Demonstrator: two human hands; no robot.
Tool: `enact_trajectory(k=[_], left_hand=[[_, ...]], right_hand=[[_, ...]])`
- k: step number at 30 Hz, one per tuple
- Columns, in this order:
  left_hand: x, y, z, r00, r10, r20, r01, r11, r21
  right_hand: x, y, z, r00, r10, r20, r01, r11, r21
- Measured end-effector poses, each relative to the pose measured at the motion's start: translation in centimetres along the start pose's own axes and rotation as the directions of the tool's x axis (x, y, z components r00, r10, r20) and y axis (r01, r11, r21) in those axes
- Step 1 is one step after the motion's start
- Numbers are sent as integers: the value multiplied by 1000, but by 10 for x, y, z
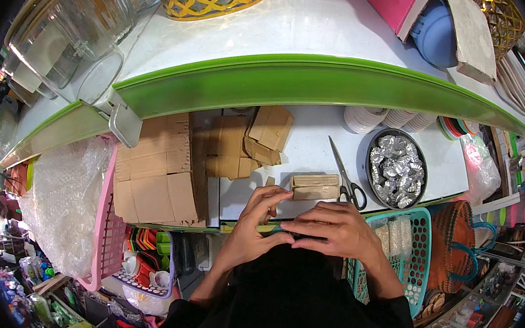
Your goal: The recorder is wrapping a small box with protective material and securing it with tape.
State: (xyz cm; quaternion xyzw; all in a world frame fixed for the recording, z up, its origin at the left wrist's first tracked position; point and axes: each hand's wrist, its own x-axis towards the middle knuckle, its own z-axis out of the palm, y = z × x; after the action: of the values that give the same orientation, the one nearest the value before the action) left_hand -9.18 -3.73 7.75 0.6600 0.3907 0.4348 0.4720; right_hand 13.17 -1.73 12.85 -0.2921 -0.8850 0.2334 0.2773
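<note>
My left hand and my right hand meet above the front edge of a white shelf. Their fingertips come together close to my chest. Whatever may be between them is hidden by the fingers, so a hold cannot be made out. Just beyond lie two pale oblong packs, side by side in clear wrap. To their right rests a pair of scissors with black handles, blades pointing away from me. A round black pan filled with small fluted silver metal cups stands farther right.
Cardboard boxes occupy the shelf's left side. Above runs a green-edged upper shelf. Stacked white cups stand at the back. A teal basket is below my right arm; a pink basket with bubble wrap is left.
</note>
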Motion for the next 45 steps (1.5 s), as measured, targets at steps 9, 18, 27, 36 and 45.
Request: enact_trajectory(k=[9, 18, 27, 36, 45], left_hand=[[-2, 3, -3, 1000, -9, -17, 9, 1000, 8], [3, 2, 3, 994, 64, -92, -52, 991, 123], [5, 2, 8, 987, 85, -138, -55, 976, 209], [5, 3, 12, 987, 77, -138, -44, 973, 226], [6, 5, 15, 993, 61, -106, -45, 988, 151]], right_hand=[[5, 7, 0, 999, 2, -43, 4, 991, 137], [-1, 3, 14, 951, 284, -124, -233, 920, 315], [-4, 3, 7, 921, 385, -51, -356, 890, 283], [-8, 5, 12, 912, 404, -63, -375, 887, 269], [-14, 8, 15, 920, 383, -82, -320, 855, 408]])
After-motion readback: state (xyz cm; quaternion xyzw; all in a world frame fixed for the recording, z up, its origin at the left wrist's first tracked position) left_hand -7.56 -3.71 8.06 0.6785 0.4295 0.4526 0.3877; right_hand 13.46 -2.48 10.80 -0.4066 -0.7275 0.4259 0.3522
